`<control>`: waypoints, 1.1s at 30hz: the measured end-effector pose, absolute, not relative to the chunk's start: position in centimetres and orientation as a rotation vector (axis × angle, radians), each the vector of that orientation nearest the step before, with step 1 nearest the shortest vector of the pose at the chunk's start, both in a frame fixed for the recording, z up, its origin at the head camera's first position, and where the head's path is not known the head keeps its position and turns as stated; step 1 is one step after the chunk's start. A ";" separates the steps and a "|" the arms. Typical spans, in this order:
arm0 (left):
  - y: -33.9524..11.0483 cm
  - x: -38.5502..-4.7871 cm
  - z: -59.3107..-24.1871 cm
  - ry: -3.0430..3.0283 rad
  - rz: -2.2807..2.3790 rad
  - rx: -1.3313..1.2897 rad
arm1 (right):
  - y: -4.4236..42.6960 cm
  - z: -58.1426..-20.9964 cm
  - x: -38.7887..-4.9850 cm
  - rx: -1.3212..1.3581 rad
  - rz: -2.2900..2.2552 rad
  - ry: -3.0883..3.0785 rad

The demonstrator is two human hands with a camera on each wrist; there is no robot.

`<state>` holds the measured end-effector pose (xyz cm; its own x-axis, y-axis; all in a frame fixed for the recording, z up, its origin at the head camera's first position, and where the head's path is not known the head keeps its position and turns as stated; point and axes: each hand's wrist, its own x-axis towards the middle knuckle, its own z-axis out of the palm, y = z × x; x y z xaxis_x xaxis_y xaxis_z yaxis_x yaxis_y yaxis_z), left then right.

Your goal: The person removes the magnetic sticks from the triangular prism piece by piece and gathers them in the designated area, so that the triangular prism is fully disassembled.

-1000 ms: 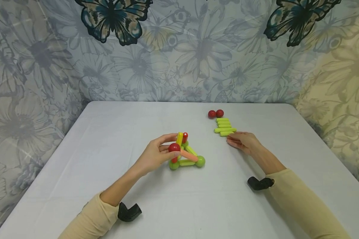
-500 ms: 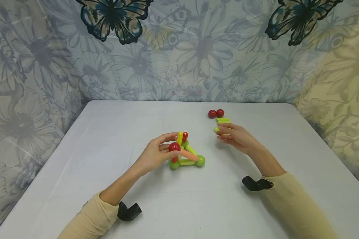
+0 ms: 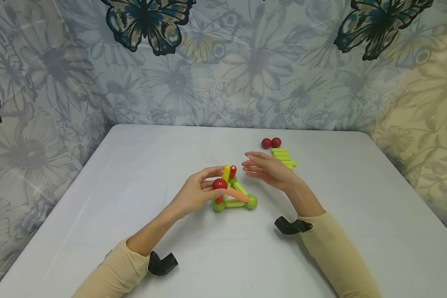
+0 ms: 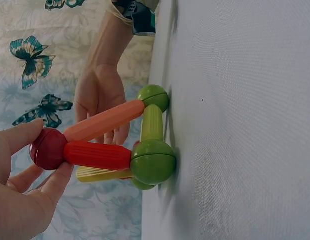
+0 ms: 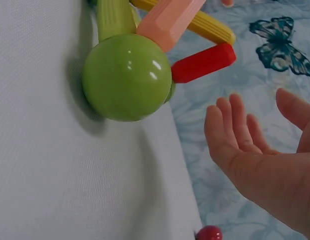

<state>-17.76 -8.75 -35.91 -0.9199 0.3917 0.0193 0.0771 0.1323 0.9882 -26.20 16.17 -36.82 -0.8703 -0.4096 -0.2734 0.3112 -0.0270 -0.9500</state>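
Observation:
My left hand (image 3: 193,192) holds a red ball (image 3: 219,184) between thumb and fingers, at the top of a ball-and-rod toy structure. From that ball, a red rod (image 4: 97,155) and a salmon rod (image 4: 104,120) slope down to green balls (image 3: 251,201) on the table. Light green rods (image 3: 235,203) join the green balls at the base. Behind the red ball, a yellow rod (image 3: 226,171) and another red rod (image 5: 205,62) stick up with free ends. My right hand (image 3: 270,169) hovers right of the structure, fingers extended, touching nothing.
Several light green rods (image 3: 280,150) lie in a row on the white table (image 3: 320,256) behind my right hand, which partly hides them. Two red balls (image 3: 266,143) sit just beyond them. A patterned cloth (image 3: 223,82) with butterflies hangs behind the table.
My right hand has left the row of green rods and moved left to near the structure. My left hand keeps its hold on the red ball, almost still.

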 end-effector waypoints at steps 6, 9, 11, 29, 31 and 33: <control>-8.7 -17.7 -36.0 2.182 1.855 0.456 | 15.3 -37.3 -27.1 -0.246 -1.882 1.786; -8.8 -17.7 -36.1 2.175 1.843 0.454 | 15.1 -37.7 -27.2 -0.324 -1.854 1.777; -8.8 -17.7 -36.2 2.166 1.842 0.467 | 15.0 -37.9 -27.2 -0.386 -1.813 1.779; -8.9 -17.7 -36.0 2.160 1.847 0.481 | 14.2 -39.3 -26.9 -0.594 -1.480 2.149; -8.9 -17.8 -36.0 2.154 1.849 0.477 | 14.0 -39.4 -26.9 -0.625 -1.488 2.174; -8.9 -17.8 -36.1 2.153 1.850 0.470 | 13.9 -39.5 -26.8 -0.656 -1.499 2.198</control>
<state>-17.77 -8.88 -36.06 -0.9129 0.4080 0.0110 0.0723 0.1351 0.9882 -26.83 13.86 -39.49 -0.8105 -0.5825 -0.0617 -0.1552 0.3152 -0.9362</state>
